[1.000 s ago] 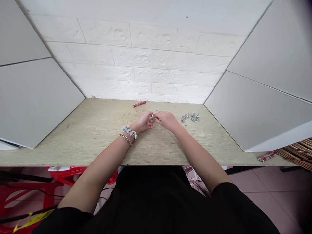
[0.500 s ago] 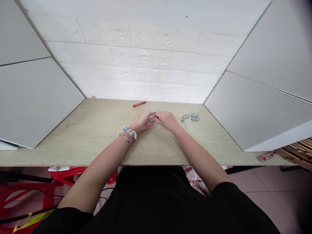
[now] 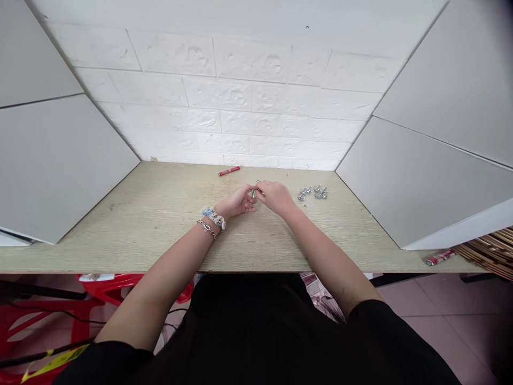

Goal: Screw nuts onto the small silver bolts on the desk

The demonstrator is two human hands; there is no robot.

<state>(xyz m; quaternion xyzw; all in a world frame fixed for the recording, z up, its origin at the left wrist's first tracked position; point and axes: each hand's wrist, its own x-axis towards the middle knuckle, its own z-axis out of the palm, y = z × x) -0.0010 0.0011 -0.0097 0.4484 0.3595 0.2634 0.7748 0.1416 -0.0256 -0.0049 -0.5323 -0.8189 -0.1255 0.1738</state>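
My left hand (image 3: 240, 201) is closed on a small silver metal bolt (image 3: 253, 194), held between thumb and fingers over the middle of the table. Its lower fingers curl loosely beneath. My right hand (image 3: 276, 197) meets it from the right, thumb and fingertips pinched at the upper end of the bolt. The right fingertips hide part of that end. Just behind them a tiny metal piece (image 3: 258, 181) shows on the tabletop, mostly covered. To the right of my right hand lie several silver bolts in two small clusters, one left cluster (image 3: 303, 193) and one right cluster (image 3: 321, 192).
A red tube (image 3: 228, 171) lies near the white brick-pattern wall (image 3: 236, 96). Grey panels (image 3: 64, 176) flank the pale wooden table (image 3: 160, 214). At the front right rest another red cylinder (image 3: 439, 258) and some brown woven slats (image 3: 489, 248). A red stool (image 3: 108, 289) stands below the left edge.
The bolt has turned a little between my fingers and shifted slightly right. Both hands stay together in nearly the same place, and the clusters of bolts have not moved.
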